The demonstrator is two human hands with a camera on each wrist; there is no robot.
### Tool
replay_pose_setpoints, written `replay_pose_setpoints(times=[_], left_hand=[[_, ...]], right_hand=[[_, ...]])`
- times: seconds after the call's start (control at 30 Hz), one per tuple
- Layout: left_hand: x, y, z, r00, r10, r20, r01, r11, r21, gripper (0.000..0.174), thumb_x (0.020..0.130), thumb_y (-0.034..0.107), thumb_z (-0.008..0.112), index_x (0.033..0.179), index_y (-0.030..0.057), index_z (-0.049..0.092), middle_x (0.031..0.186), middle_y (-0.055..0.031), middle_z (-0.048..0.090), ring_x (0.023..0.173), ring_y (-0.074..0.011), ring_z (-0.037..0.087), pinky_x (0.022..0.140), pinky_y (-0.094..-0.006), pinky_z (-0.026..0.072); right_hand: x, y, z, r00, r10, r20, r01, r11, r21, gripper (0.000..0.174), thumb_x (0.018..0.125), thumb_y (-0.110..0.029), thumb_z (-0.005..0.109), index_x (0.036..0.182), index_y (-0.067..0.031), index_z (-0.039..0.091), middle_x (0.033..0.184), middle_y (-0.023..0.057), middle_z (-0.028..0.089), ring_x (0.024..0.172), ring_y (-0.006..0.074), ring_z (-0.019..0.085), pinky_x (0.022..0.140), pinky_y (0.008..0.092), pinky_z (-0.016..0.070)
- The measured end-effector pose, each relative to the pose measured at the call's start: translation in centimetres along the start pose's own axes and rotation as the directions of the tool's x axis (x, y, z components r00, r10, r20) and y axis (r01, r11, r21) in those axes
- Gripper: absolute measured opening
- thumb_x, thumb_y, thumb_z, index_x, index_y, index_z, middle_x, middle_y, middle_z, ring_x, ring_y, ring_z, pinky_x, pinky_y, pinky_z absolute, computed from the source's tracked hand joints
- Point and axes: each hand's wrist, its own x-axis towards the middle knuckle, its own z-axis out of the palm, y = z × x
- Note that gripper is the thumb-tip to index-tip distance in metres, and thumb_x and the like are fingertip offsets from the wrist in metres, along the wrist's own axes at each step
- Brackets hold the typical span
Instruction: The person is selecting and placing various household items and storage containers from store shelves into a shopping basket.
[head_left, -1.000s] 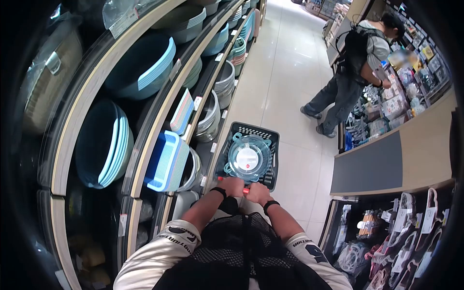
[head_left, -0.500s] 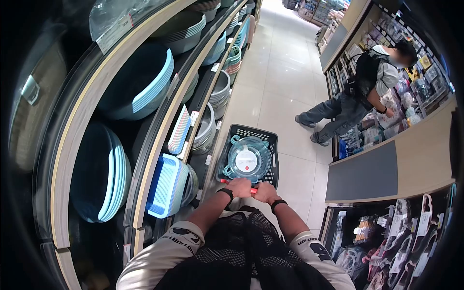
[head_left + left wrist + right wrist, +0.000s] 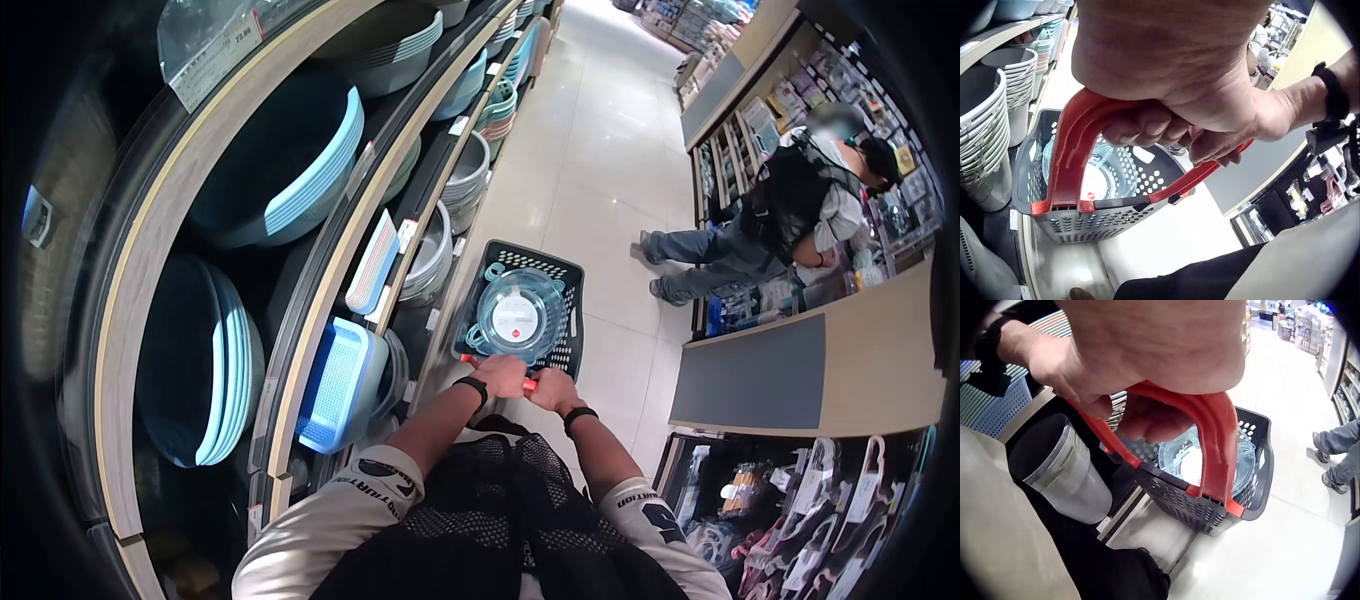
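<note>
A dark grey perforated basket point(image 3: 570, 300) hangs in front of the body, with a clear bluish round container point(image 3: 545, 290) bearing a white round label inside it. Light blue hooked pieces point(image 3: 474, 337) lie beside the container. My left hand point(image 3: 498, 375) grips the basket's red handle point(image 3: 530, 384), and my right hand point(image 3: 553, 390) grips it close by on the right. In the left wrist view the left fingers curl round the red handle point(image 3: 1069, 150); in the right wrist view the right fingers curl under the handle point(image 3: 1217, 437).
Shelves on the left hold stacked blue tubs point(image 3: 225, 370), blue rectangular baskets point(image 3: 335, 390) and grey bins point(image 3: 430, 255). A tiled aisle floor point(image 3: 590, 190) runs ahead. At the right, a person point(image 3: 790, 210) bends over a display; hangers point(image 3: 820, 490) hang lower right.
The person on the right has bent further over the display and shifted right in view. Both hands still grip the handle; the shelves have shifted slightly in view.
</note>
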Motion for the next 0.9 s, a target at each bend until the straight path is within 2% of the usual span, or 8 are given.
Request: replay_pose_setpoints(times=[0.17,0.2,0.43,0.47,0.57,0.8,0.87,0.9], left_hand=[[0.6,-0.1,-1.8,1.000,0.013,0.006,-0.013,1.000,0.015,0.030,0.072,0.023,0.069,0.090,0.0001,0.076,0.094,-0.0236,0.074,0.093,-0.0396,0.072,0.083,-0.0483,0.0579],[1.0,-0.6,-1.6,0.997,0.046,-0.069,-0.046,0.999,-0.006,0.027,0.067,0.021,0.069,0.082,-0.0006,0.075,0.083,-0.0248,0.073,0.083,-0.0426,0.072,0.076,-0.0501,0.0579],[3.9,-1.4,-3.3,0.997,0.016,-0.076,-0.015,1.000,0.016,0.024,0.067,0.024,0.070,0.078,0.0026,0.075,0.082,-0.0226,0.073,0.082,-0.0417,0.072,0.074,-0.0501,0.0579],[4.6,-1.3,-3.8,0.998,-0.055,0.015,0.055,0.998,0.029,0.029,0.066,0.022,0.071,0.088,0.0034,0.076,0.091,-0.0211,0.074,0.090,-0.0381,0.072,0.080,-0.0475,0.0580],[5.4,-1.3,-5.1,0.998,-0.055,-0.020,0.056,0.997,0.046,0.029,0.065,0.023,0.072,0.088,0.0042,0.076,0.092,-0.0199,0.074,0.089,-0.0372,0.073,0.079,-0.0473,0.0582],[8.7,-2.2,-6.1,0.993,-0.115,0.021,0.113,0.990,0.079,0.028,0.069,0.024,0.071,0.089,0.0045,0.076,0.094,-0.0189,0.075,0.091,-0.0362,0.073,0.080,-0.0458,0.0590],[9.4,-2.6,-6.1,0.996,-0.068,-0.059,0.072,0.995,0.074,0.026,0.068,0.026,0.069,0.077,0.0023,0.074,0.083,-0.0217,0.073,0.082,-0.0389,0.072,0.075,-0.0472,0.0582],[9.8,-2.7,-6.1,0.995,-0.074,-0.061,0.079,0.994,0.072,0.026,0.068,0.026,0.069,0.077,0.0023,0.074,0.083,-0.0217,0.073,0.082,-0.0389,0.072,0.075,-0.0472,0.0582]], right_hand=[[1.0,0.0,-1.0,1.000,0.005,-0.026,-0.005,1.000,0.012,0.041,0.076,-0.048,0.070,0.096,-0.0138,0.080,0.094,0.0196,0.074,0.090,0.0376,0.072,0.083,0.0463,0.0583],[1.4,0.1,-1.1,1.000,0.005,-0.025,-0.005,1.000,0.019,0.042,0.076,-0.048,0.069,0.097,-0.0142,0.080,0.094,0.0188,0.075,0.090,0.0372,0.072,0.084,0.0460,0.0582],[3.6,0.1,-3.9,1.000,0.022,-0.016,-0.021,0.999,0.050,0.042,0.077,-0.043,0.071,0.105,-0.0132,0.079,0.096,0.0196,0.075,0.093,0.0373,0.072,0.087,0.0444,0.0575],[3.8,0.1,-4.3,1.000,0.015,-0.009,-0.014,0.999,0.053,0.042,0.077,-0.043,0.071,0.105,-0.0132,0.079,0.096,0.0196,0.075,0.093,0.0373,0.072,0.087,0.0444,0.0575],[5.2,0.3,-5.7,1.000,0.008,0.018,-0.009,0.999,0.038,0.041,0.078,-0.043,0.071,0.105,-0.0138,0.079,0.099,0.0195,0.074,0.094,0.0370,0.072,0.087,0.0443,0.0575],[7.8,1.0,-7.5,0.999,-0.033,0.035,0.032,0.999,0.019,0.033,0.082,-0.038,0.068,0.101,-0.0138,0.079,0.098,0.0189,0.074,0.093,0.0370,0.072,0.085,0.0468,0.0580],[8.3,1.4,-7.8,0.999,-0.041,0.028,0.040,0.999,0.011,0.032,0.082,-0.038,0.068,0.099,-0.0137,0.079,0.096,0.0188,0.074,0.092,0.0373,0.072,0.084,0.0475,0.0582],[8.6,1.7,-7.8,0.997,-0.075,-0.013,0.075,0.997,0.022,0.031,0.083,-0.037,0.066,0.092,-0.0098,0.078,0.091,0.0200,0.074,0.088,0.0382,0.072,0.081,0.0478,0.0586]])
